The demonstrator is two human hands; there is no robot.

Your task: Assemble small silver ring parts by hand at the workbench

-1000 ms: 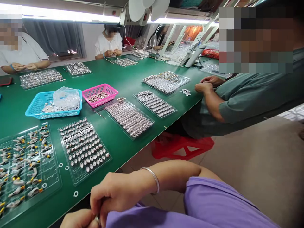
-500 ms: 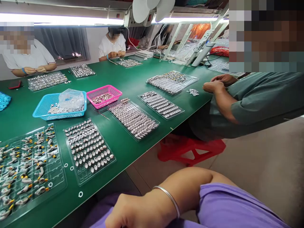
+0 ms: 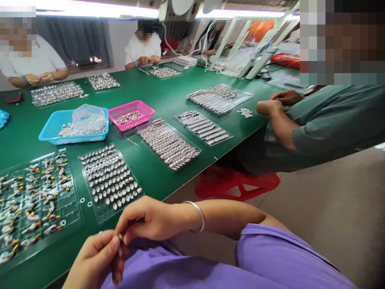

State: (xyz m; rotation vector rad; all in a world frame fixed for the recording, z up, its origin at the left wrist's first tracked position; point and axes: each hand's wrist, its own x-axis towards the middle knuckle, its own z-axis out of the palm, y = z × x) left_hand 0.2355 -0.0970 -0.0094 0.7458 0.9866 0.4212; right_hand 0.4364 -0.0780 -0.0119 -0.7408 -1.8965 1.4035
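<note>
Just past the table's near edge, my left hand [image 3: 98,257] pinches a small grey-white piece [image 3: 120,245] between thumb and fingertips. My right hand [image 3: 152,220], with a silver bangle at the wrist, closes thumb and forefinger on the same piece from the other side. Fingers cover most of it, so its exact kind is unclear. Beyond my hands lies a clear tray [image 3: 104,216] with rows of small oval white shells. To the left, another clear tray [image 3: 73,216] holds curved white earbud-like parts with yellow bits.
A blue basket [image 3: 49,134] holds white pieces and a plastic bag; a pink basket [image 3: 147,109] stands beside it. A fuller parts tray [image 3: 197,152] and white rings [image 3: 89,204] lie on the green table [image 3: 168,192]. Co-workers sit across and at right, near a red stool [image 3: 210,184].
My right hand has risen from my lap towards the table edge. My left hand has come into view, and both now meet at a small piece. The view has tilted slightly downward.
</note>
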